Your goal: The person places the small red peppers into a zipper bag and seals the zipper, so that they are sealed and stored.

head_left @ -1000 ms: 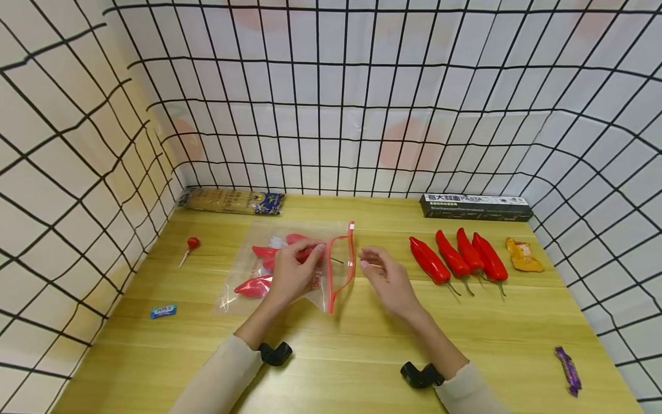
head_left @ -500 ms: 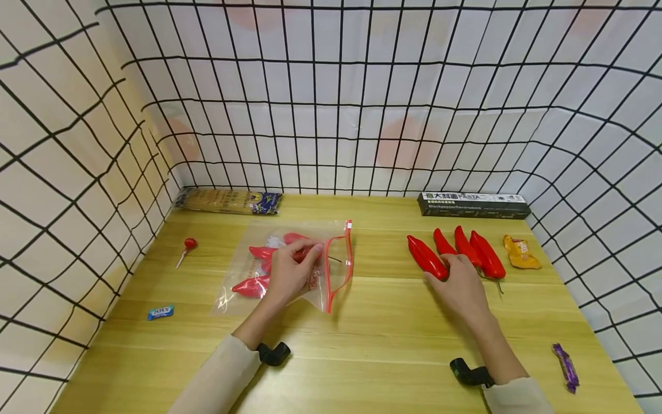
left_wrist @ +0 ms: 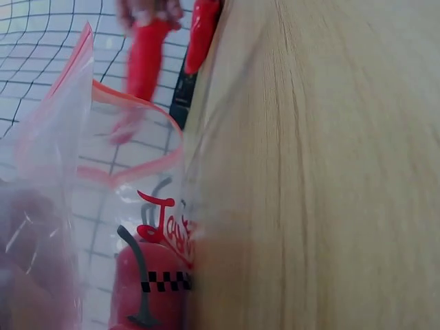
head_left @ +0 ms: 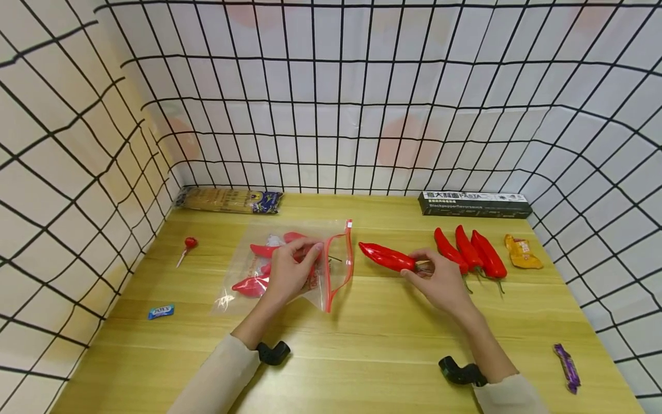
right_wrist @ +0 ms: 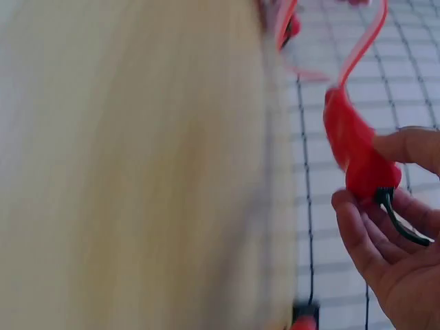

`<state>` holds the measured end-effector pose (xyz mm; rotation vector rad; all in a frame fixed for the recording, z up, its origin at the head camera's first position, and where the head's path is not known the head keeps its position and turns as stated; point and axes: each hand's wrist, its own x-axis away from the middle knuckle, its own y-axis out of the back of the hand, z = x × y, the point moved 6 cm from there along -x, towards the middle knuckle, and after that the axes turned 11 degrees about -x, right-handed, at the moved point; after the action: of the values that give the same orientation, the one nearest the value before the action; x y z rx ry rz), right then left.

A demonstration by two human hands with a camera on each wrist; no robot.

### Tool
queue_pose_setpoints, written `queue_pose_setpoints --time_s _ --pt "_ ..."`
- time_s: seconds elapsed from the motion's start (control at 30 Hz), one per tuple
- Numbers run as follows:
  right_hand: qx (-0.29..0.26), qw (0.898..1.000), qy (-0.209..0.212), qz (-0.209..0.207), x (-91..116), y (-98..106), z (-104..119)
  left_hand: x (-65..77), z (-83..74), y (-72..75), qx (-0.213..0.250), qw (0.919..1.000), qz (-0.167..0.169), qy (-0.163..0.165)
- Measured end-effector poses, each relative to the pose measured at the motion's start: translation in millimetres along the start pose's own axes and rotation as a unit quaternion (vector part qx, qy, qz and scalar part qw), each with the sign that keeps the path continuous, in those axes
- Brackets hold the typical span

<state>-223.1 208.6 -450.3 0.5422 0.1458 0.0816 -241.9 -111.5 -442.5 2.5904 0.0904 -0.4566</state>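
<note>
A clear zip bag [head_left: 238,270] with a red zip edge lies on the table, several red chili peppers [head_left: 251,286] inside it. My left hand [head_left: 291,270] pinches the bag's upper side near its mouth, which gapes toward the right. Between thumb and fingers my right hand [head_left: 438,279] holds one red chili pepper [head_left: 388,257] by its stem end, tip pointing left at the bag's mouth. In the right wrist view the thumb presses on this chili pepper [right_wrist: 354,141], its dark stem toward the palm. Three more chili peppers [head_left: 468,250] lie right of that hand.
At the back stand a noodle pack [head_left: 227,200] on the left and a black pasta box [head_left: 474,205] on the right. Around lie a lollipop [head_left: 191,243], a blue candy [head_left: 161,311], a yellow packet [head_left: 523,253] and a purple candy [head_left: 567,368]. A black wire grid [head_left: 331,121] encloses the table.
My right hand reached right to the loose chili peppers, took the leftmost one, and has brought it left toward the bag. My left hand has stayed at the bag.
</note>
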Motion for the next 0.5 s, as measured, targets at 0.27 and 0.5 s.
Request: queue_pose_setpoints --time_s 0.27,0.5 --pt "-0.106 0.993 0.020 0.056 -17 -61 43 1.3 -5.5 2.3 -0.022 0.9996 -0.011 -0.016" --pt "-0.200 0.978 0.004 0.062 -32 -107 53 3.1 -5.1 -0.8 -0.010 0.9999 -0.008 -0.005"
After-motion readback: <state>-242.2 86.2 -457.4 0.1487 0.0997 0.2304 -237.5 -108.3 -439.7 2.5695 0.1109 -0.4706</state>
